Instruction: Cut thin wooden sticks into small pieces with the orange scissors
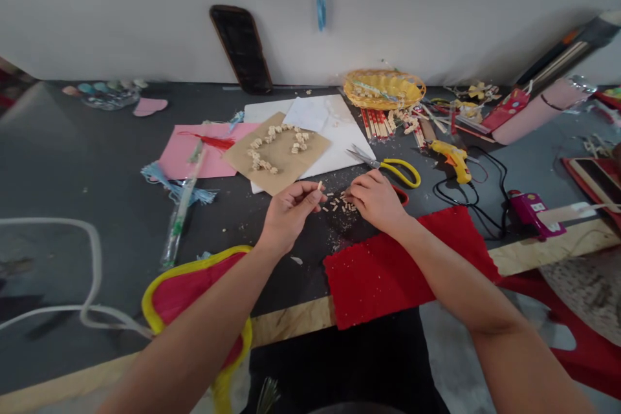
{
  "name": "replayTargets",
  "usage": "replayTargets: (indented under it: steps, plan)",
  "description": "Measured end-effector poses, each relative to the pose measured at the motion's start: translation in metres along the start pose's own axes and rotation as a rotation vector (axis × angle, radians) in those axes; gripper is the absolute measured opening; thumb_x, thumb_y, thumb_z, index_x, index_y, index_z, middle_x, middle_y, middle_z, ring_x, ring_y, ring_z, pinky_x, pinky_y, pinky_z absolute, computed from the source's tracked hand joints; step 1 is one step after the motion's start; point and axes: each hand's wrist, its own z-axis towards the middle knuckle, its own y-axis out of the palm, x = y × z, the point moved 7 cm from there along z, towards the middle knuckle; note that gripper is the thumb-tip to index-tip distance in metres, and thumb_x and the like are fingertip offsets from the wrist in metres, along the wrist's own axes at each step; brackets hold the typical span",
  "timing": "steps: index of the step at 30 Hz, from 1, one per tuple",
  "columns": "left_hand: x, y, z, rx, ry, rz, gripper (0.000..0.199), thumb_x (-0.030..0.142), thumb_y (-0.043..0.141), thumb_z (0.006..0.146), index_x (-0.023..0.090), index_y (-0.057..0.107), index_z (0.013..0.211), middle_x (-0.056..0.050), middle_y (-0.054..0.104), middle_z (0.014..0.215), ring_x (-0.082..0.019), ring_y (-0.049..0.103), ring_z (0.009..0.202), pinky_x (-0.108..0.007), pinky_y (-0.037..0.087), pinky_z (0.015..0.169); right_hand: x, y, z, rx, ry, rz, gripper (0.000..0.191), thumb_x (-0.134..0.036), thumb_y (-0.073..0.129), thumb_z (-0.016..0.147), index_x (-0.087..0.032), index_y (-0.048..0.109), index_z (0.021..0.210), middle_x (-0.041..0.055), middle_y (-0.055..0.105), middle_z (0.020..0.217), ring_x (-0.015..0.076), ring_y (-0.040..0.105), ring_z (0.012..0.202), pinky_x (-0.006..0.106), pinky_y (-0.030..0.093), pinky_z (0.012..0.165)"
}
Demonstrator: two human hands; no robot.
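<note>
My left hand (291, 210) is closed, with a short pale wooden stick piece (319, 186) pinched upright between thumb and forefinger. Beside it, several more cut stick pieces (334, 202) lie scattered on the dark table among fine crumbs. My right hand (373, 197) rests at the right side of this pile, its fingers drawn together and pointing down; whatever is between them is hidden. Just beyond that hand lie scissors (400, 171) with yellow and red handles, blades apart. Small clustered stick shapes (262, 158) form a curved row on a brown paper square (305, 158).
A red felt cloth (378, 278) lies along the front edge. A yellow glue gun (453, 158) with a black cord is at right, near a purple power block (536, 213). Behind stand a yellow basket (352, 92) and a leaning phone (241, 48). Left are blue tassels (177, 187).
</note>
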Motion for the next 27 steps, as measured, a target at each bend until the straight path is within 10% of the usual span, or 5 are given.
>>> replayTargets:
  steps: [12,27]
  plan:
    - [0.000,0.003,-0.002,-0.017,0.006,0.035,0.027,0.037,0.076,0.070,0.016,0.071,0.085,-0.003,0.070,0.073,-0.010,0.057,0.059,-0.023,0.049,0.060,0.002,-0.004,0.002,0.059,0.049,0.145,0.017,-0.015,0.043,0.093,-0.019,0.060,0.088,0.0081,0.067,0.090,0.0236,0.054,0.089,0.039,0.045,0.086]
    - [0.017,0.017,-0.015,-0.158,0.434,0.670,0.011,0.022,0.061,0.084,0.018,0.068,0.091,-0.003,0.072,0.087,-0.015,0.066,0.080,-0.026,0.051,0.075,-0.022,-0.021,-0.006,0.191,-0.183,0.372,0.012,-0.028,0.053,0.094,-0.019,0.061,0.092,0.0073,0.067,0.089,0.0200,0.058,0.085,0.036,0.051,0.079]
